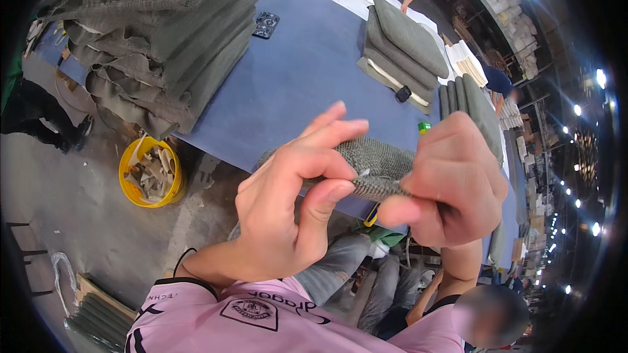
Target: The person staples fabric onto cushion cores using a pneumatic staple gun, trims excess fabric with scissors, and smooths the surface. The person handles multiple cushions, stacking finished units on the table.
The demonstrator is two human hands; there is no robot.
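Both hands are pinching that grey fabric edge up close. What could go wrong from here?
1. The left hand and right hand grip only the edge of the grey fabric piece; it could slip from the pinch.
2. The fabric is held in the air, off the blue table, so if dropped it may fall to the floor near the yellow bucket.

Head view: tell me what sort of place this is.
Probably an upholstery or cushion-making workshop. A long blue work table carries a tall stack of grey-green fabric covers and finished cushions, and both hands, left hand and right hand, pinch a piece of grey woven fabric.
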